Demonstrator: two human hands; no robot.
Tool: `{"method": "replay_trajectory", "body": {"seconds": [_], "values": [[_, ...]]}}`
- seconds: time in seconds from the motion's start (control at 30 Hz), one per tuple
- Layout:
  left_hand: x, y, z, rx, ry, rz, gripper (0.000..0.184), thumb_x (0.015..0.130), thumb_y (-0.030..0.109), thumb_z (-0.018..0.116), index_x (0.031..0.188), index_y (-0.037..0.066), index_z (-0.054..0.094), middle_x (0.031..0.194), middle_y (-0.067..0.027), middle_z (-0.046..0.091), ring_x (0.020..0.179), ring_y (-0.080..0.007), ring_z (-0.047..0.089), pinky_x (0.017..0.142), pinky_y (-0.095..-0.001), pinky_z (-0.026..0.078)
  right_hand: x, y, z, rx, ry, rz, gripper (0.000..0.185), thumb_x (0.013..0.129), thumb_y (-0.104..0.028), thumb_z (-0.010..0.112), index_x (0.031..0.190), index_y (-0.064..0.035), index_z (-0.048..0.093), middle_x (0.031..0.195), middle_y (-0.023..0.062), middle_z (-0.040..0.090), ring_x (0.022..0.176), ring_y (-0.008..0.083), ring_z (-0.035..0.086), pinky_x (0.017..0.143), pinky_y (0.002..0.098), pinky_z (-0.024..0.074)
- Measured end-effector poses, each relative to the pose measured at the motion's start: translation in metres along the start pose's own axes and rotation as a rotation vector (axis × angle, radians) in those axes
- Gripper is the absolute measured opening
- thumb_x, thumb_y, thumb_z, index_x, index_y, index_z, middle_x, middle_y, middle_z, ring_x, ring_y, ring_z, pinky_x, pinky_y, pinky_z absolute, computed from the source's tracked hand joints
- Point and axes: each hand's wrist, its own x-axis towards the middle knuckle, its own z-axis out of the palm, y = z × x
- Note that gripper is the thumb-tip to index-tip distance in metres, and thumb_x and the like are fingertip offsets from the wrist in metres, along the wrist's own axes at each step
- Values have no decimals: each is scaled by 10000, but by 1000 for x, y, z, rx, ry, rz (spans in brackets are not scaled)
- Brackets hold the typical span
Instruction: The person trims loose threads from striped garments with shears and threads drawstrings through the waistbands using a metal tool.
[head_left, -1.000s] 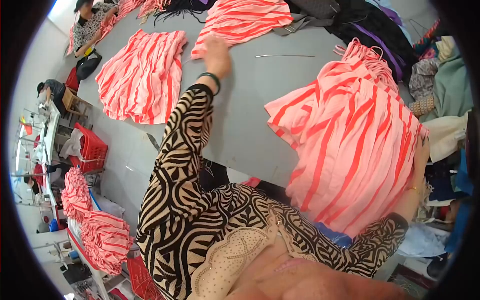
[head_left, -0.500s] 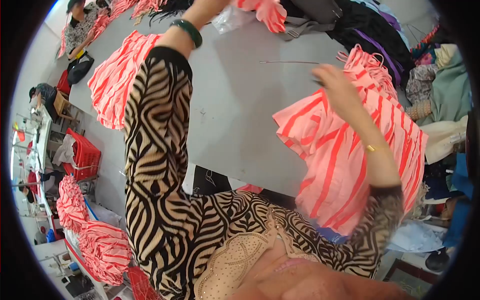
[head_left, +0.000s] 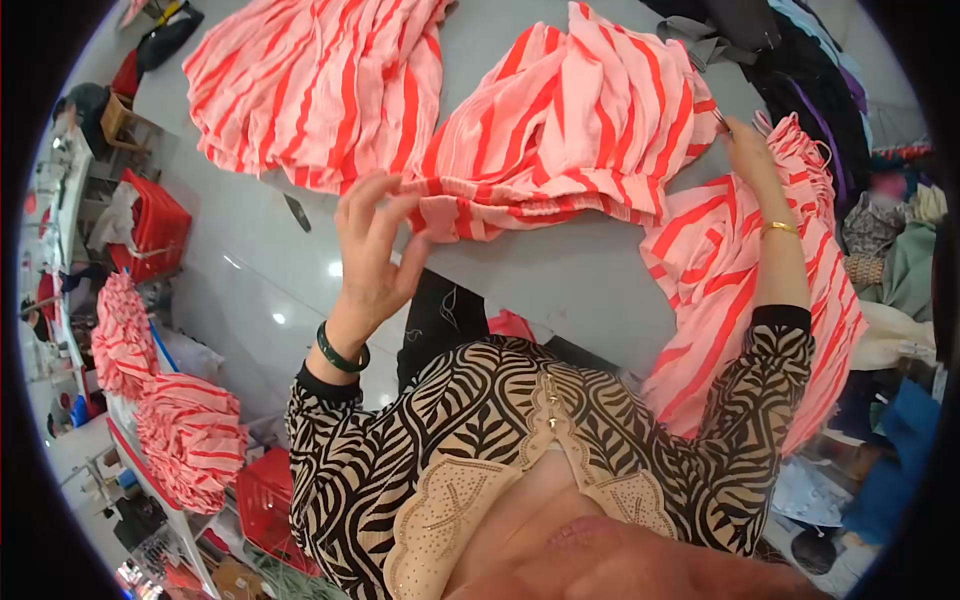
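Observation:
A pink garment with red stripes point(head_left: 570, 120) is spread on the grey table, its gathered elastic band point(head_left: 540, 198) along the near edge. My left hand point(head_left: 372, 245) is at the left end of that band, fingers spread and holding nothing that I can see. My right hand point(head_left: 750, 155) is closed at the garment's right side, on a thin metal rod point(head_left: 720, 118) of which only a short end shows. Beneath my right forearm lies another striped garment point(head_left: 700, 270) with thin ties at its top.
More striped fabric point(head_left: 320, 90) lies at the table's far left. Dark bags and cloth point(head_left: 800, 90) are heaped at the far right, beside piled fabrics point(head_left: 905, 260). Red crates point(head_left: 158, 225) and striped bundles point(head_left: 190, 430) stand off to the left.
A striped garment now lies across the middle of the table. My left hand has come back from the far side toward me. My right hand has moved right with the rod.

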Motion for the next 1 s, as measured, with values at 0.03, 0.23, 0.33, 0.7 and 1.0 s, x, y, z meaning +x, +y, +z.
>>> {"method": "replay_trajectory", "body": {"seconds": [0.03, 0.23, 0.33, 0.7, 1.0], "values": [[0, 0, 5, -11, -3, -51, 484, 669, 62, 747, 1125, 69, 587, 1259, -144, 513, 1174, -334, 475, 991, -456, 350, 11, 8, 19, 31, 37, 8, 261, 903, -152, 454, 1116, -71, 580, 1040, 246, 637, 983, 434, 600, 829, 508, 476], [4, 1, 34, 180, 20, -70, 403, 671, 110, 745, 1042, 82, 589, 1015, -85, 563, 1028, -285, 525, 888, -407, 349, 32, -51, 29, 164, 270, 235, 305, 956, -228, 438, 1142, -24, 567, 1110, 257, 613, 1034, 461, 567, 866, 503, 458], [2, 0, 39, 212, 122, 50, 327, 661, 110, 744, 950, 100, 590, 888, -49, 558, 927, -256, 544, 821, -393, 347, 21, -98, 0, 607, 507, -83, 271, 926, -246, 585, 1086, -30, 622, 957, 163, 682, 912, 340, 647, 748, 381, 494], [7, -8, 46, 378, 243, 284, 457, 654, 103, 724, 1098, 114, 617, 1115, -50, 555, 1127, -247, 494, 944, -409, 344, -72, -182, -19, 381, 237, -521, 198, 809, -174, 707, 958, -61, 644, 814, 51, 604, 765, 225, 599, 654, 325, 483], [-4, 28, 28, -136, -41, 3, 338, 791, 175, 738, 1083, 57, 614, 1013, -97, 612, 972, -297, 561, 850, -388, 422, -22, -224, -144, 142, 722, -521, 185, 792, -151, 669, 884, -12, 590, 841, 166, 634, 745, 335, 620, 638, 396, 489]]}}
